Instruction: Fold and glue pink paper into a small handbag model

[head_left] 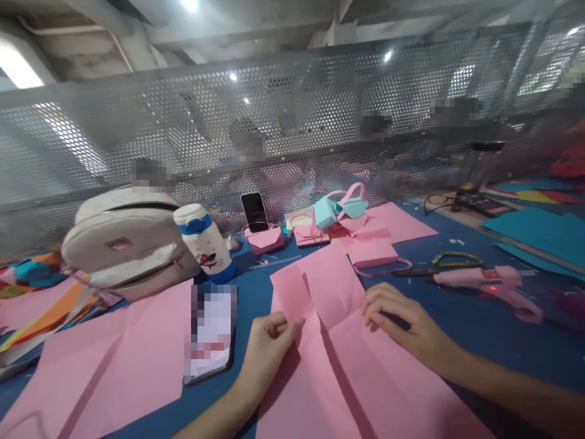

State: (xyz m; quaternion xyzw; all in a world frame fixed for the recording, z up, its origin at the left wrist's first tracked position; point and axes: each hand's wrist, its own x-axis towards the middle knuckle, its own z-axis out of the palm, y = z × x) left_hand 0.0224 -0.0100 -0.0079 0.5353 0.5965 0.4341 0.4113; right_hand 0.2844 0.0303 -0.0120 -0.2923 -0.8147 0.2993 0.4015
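- One large, creased sheet of pink paper (375, 366) is lying at the near centre of the dark blue tabletop (255, 291).
- The left hand (269, 338) is pinching a raised fold; the right hand (404, 323) is resting bent fingers at the sheet's right edge, and whether it is gripping, I cannot tell.
- Creases are crossing the sheet, so folding seems partly done; flaps are standing loose, and no closed shape is showing.
- Farther off, a small pink paper pouch with a strap (375, 255) is looking already formed.
- Right, a pink glue gun (479, 278) is glowing red.
- Left, another creased pink sheet (137, 341) is lying open.
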